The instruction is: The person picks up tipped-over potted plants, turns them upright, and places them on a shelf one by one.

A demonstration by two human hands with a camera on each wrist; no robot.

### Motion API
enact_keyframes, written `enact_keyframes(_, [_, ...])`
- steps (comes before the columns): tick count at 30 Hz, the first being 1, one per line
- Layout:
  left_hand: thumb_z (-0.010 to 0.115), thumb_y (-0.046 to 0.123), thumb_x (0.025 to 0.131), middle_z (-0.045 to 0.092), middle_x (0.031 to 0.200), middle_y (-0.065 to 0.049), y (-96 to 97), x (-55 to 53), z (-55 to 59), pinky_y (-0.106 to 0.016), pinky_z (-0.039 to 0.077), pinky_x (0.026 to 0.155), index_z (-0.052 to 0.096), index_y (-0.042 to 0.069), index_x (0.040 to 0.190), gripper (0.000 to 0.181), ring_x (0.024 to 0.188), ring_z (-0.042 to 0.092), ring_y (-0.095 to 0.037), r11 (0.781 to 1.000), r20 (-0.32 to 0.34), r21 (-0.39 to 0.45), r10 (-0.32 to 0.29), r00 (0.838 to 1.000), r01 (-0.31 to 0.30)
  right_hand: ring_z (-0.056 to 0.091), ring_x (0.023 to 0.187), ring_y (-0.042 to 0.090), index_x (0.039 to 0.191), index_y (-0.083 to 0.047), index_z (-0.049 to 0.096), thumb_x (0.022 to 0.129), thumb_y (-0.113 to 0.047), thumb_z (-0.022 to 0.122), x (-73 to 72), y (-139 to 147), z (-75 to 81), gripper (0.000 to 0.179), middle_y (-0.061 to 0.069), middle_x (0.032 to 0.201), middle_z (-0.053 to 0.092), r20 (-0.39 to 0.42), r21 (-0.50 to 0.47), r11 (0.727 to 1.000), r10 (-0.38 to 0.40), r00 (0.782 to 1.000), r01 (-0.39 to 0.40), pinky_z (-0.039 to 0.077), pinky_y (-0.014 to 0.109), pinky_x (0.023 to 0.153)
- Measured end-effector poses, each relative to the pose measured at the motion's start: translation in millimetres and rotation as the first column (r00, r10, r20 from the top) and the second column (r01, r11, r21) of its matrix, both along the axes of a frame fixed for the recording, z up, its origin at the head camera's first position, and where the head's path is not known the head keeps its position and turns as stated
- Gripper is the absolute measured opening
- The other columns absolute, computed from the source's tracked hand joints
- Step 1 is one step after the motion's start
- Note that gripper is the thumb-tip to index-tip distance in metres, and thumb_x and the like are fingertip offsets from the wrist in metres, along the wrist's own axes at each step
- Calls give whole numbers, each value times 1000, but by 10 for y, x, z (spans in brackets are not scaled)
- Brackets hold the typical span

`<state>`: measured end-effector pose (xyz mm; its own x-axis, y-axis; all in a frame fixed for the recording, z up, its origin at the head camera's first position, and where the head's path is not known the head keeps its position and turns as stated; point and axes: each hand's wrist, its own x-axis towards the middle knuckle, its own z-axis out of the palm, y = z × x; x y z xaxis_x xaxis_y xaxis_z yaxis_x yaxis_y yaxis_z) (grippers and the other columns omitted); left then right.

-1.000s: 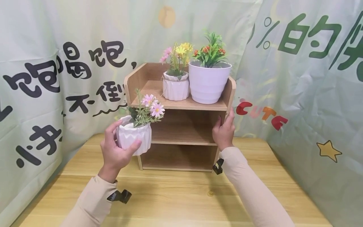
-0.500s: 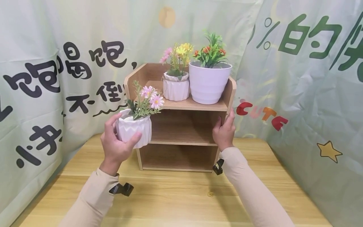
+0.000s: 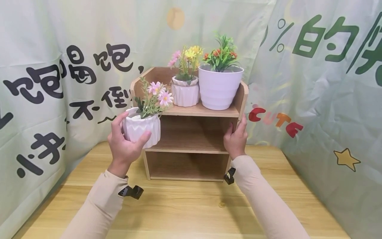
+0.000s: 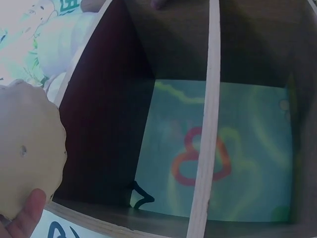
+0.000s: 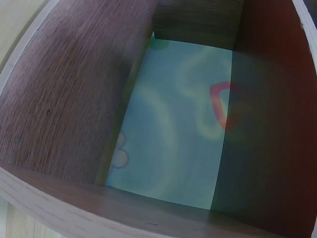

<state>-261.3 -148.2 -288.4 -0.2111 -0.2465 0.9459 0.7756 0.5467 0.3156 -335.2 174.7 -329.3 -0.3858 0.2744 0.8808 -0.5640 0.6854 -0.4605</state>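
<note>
My left hand (image 3: 123, 149) grips a small white fluted flower pot (image 3: 140, 129) with pink daisies, its thumb across the front. The pot is held in the air before the left side of a three-tier wooden shelf (image 3: 203, 112), just below top-board height. In the left wrist view the underside of the flower pot (image 4: 27, 144) shows at the left edge, with a thumb against it. At the shelf's right side panel, my right hand (image 3: 235, 139) holds the front edge, thumb inside and fingers outside. The right wrist view shows the lower compartment (image 5: 59, 99) but no fingers.
On the top board stand a white pot (image 3: 185, 93) with pink and yellow flowers and a larger white pot (image 3: 221, 88) with orange-flowered greenery. Low side walls bound that board. A light wooden table (image 3: 179, 209) carries the shelf, and printed curtains (image 3: 322, 99) hang around it.
My left hand has raised the flower pot steadily, from about the middle board's height to nearer the top board. My right hand and the shelf have stayed in place.
</note>
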Motion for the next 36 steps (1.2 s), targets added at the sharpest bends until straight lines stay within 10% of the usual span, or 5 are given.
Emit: enact_keyframes(36, [78, 45, 66, 69, 109, -7, 199, -153, 374, -23, 45, 63, 55, 11, 121, 69, 75, 62, -24, 993, -49, 90, 80, 996, -75, 58, 110, 46, 140, 0, 31, 94, -4, 54, -24, 6, -17, 52, 33, 123, 56, -25, -16, 1000, 1, 1000, -2, 45, 55, 92])
